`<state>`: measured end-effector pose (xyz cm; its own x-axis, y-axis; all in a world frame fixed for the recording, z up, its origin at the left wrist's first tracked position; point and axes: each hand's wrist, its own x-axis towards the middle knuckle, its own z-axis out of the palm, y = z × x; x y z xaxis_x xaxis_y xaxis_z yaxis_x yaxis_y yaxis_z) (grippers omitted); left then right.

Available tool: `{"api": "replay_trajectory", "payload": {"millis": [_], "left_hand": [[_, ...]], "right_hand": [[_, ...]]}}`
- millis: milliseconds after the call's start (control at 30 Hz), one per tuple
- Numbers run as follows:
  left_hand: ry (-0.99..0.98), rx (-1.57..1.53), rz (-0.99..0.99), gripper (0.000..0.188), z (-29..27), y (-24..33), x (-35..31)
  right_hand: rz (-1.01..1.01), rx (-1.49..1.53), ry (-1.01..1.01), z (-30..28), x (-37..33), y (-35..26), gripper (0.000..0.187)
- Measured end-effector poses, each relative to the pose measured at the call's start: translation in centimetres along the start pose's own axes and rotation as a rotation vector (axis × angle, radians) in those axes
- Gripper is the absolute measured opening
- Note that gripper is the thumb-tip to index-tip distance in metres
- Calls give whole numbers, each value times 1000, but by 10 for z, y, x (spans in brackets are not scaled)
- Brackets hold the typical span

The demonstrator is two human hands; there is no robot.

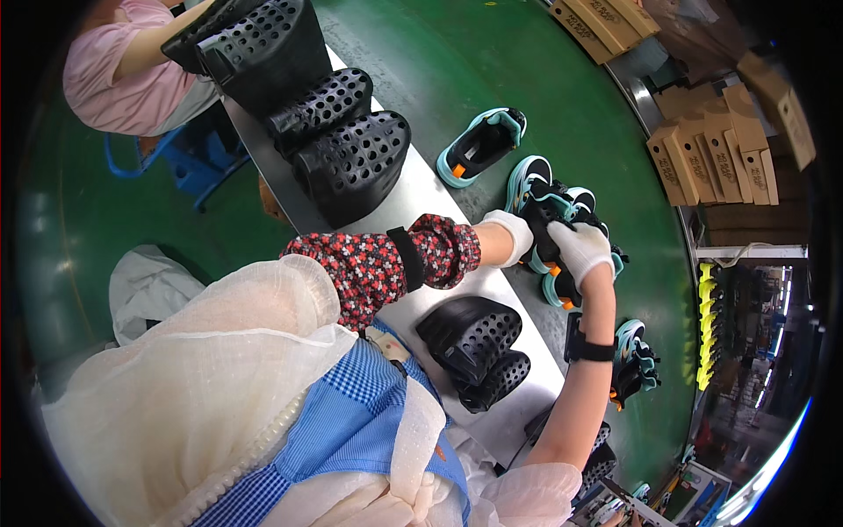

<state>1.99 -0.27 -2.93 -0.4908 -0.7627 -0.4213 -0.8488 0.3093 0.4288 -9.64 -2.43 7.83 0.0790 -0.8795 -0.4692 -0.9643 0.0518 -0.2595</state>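
The table [492, 285] bears black forms [369, 167]; past its edge, the right hand [583, 251] has fingers gripping a shoe [542, 213]; whether the left hand [511, 238] grips, I cannot tell.

- Head view: left fisheye of a head-worn pair, upright, unmirrored.
- Faces down over wearer's apron [347, 413] to left hand [509, 239] and right hand [583, 251], right of centre.
- Near: wearer's clothing fills lower left.
- Bench [490, 285] crosses diagonally, upper left to lower right.
- Wide reach: floor [413, 75], distant boxes [716, 154]; dark round border.
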Motion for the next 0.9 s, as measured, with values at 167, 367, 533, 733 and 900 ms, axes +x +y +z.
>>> {"api": "replay_trajectory", "payload": {"millis": [167,367,533,733,900], "left_hand": [[-32,-67,-57,34,-10,6,-7],[-34,-80,-71,35,-15,-6,-8],[-21,-87,-81,34,-9,-12,-1],[-42,-53,-70,37,-5,-16,12],[16,-43,-87,33,-9,-15,-9]], "right_hand": [[148,-276,120,35,21,-25,51],[138,-175,113,46,37,-30,52],[72,-226,91,50,57,-38,35],[60,-221,191,64,81,-30,32],[68,-215,159,53,50,-38,40]]}}
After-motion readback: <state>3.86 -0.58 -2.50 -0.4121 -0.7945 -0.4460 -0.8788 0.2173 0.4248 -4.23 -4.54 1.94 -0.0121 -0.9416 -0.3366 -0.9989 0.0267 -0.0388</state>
